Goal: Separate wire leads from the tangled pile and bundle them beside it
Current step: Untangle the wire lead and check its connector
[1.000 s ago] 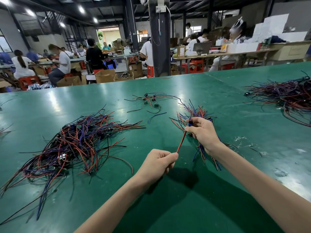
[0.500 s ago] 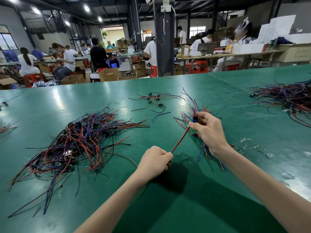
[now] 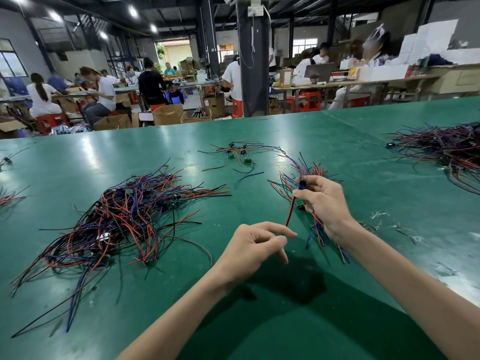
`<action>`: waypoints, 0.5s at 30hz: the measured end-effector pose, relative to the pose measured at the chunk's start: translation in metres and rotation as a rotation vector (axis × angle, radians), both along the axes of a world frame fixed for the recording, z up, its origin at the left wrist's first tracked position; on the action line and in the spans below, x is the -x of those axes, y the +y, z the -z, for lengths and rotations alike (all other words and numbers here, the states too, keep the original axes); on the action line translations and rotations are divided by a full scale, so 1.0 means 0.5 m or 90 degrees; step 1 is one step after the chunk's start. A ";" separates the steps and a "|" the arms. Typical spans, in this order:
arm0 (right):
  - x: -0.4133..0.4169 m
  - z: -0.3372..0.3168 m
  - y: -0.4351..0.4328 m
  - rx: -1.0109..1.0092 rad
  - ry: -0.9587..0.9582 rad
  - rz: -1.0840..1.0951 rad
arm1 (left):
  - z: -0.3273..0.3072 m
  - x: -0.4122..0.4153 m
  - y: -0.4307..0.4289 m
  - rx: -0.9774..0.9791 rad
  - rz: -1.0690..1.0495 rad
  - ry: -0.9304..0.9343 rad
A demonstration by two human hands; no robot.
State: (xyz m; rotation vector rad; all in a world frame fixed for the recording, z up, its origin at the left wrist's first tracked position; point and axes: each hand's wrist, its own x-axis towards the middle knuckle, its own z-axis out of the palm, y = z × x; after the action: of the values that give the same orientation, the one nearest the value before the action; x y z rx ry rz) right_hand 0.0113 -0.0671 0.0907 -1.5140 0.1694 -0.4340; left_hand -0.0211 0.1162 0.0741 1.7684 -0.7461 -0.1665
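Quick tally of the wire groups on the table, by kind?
Large tangled heaps of red, blue and black wire leads: 2
Small loose cluster of leads: 1
Bundle held in right hand: 1
Scraps at left frame edge: 2
Total: 6

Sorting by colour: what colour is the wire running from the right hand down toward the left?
Red, seen in the head view: the lead below the right hand.

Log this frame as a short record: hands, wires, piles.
right hand: grips the bundle
left hand: fingers loosely curled at the lower end of the red wire; grip unclear
red wire: runs from the right hand down to the left
tangled pile: lies left of both hands
table: green, second pile at its far right
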 end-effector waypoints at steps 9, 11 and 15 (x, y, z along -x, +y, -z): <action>0.007 -0.013 0.002 -0.028 -0.047 -0.024 | 0.003 -0.011 -0.007 0.043 -0.020 0.204; 0.006 -0.013 0.002 -0.030 -0.054 -0.025 | 0.004 -0.011 -0.008 0.044 -0.020 0.218; 0.004 -0.011 -0.001 -0.032 -0.055 -0.021 | 0.004 -0.012 -0.010 0.046 -0.024 0.230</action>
State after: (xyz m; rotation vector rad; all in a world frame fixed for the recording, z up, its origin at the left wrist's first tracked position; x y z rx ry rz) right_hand 0.0092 -0.0675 0.0962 -1.4442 0.0880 -0.4648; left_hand -0.0152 0.1111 0.0720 1.6238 -0.4513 -0.4157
